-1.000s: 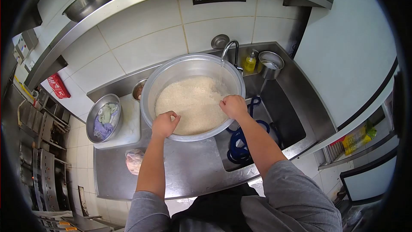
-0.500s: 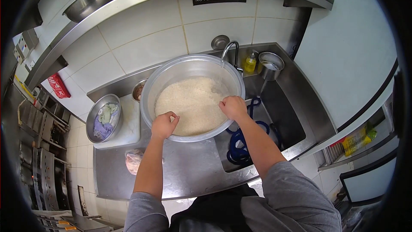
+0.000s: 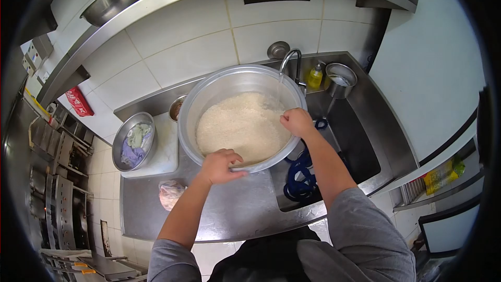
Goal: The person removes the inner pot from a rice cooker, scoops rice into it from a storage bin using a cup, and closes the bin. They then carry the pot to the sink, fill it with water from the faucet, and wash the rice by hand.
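Observation:
A wide metal basin (image 3: 188, 91) full of pale rice grains (image 3: 235, 122) rests at the sink's edge. Water runs into it from the curved faucet (image 3: 298, 65). My left hand (image 3: 222, 166) is at the basin's near rim, fingers apart, with the thumb outside the rim and nothing held. At the right rim, my right hand (image 3: 298, 122) has its fingers curled closed; whether they pinch the rim is hard to make out.
Left of the basin, a bowl of cloths (image 3: 151, 151) sits on a white board (image 3: 168, 143), near a plastic-wrapped bundle (image 3: 171, 194). Blue tubing (image 3: 301, 180) lies in the sink (image 3: 360, 146). Behind are a yellow soap bottle (image 3: 315, 77) and a steel pot (image 3: 341, 87).
My left hand has opened and moved right along the near rim. The view has shifted slightly, so the basin and surroundings appear farther right. My right hand stays at the right rim.

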Demonstrator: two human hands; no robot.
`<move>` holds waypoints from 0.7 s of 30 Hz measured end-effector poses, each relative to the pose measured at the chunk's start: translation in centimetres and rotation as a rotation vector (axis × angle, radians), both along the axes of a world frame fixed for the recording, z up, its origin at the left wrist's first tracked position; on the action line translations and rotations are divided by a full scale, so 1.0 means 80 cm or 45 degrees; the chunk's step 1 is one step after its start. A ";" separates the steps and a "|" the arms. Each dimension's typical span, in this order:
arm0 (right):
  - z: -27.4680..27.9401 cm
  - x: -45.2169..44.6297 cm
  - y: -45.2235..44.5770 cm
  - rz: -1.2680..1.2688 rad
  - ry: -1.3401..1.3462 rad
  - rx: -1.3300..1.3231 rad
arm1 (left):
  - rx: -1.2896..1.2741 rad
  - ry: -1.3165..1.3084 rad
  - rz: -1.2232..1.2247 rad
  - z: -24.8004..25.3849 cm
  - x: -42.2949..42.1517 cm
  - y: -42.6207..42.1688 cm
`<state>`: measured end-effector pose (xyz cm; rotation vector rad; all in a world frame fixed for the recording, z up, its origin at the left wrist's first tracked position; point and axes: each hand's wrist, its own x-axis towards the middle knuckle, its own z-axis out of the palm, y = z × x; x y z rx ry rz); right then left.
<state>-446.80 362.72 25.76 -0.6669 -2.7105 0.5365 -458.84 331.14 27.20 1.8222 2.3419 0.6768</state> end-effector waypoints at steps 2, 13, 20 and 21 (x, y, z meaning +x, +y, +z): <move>-0.001 -0.004 0.013 -0.021 0.027 -0.064 | 0.010 0.088 -0.123 0.003 0.014 0.006; -0.032 -0.039 0.091 -0.077 0.311 0.212 | -0.457 0.025 0.136 -0.003 0.062 0.060; -0.025 -0.069 0.131 -0.262 0.218 -0.077 | -0.489 -0.015 0.246 -0.001 0.090 0.098; -0.016 -0.070 0.131 -0.294 0.072 -0.186 | -0.478 -0.022 0.255 -0.003 0.091 0.100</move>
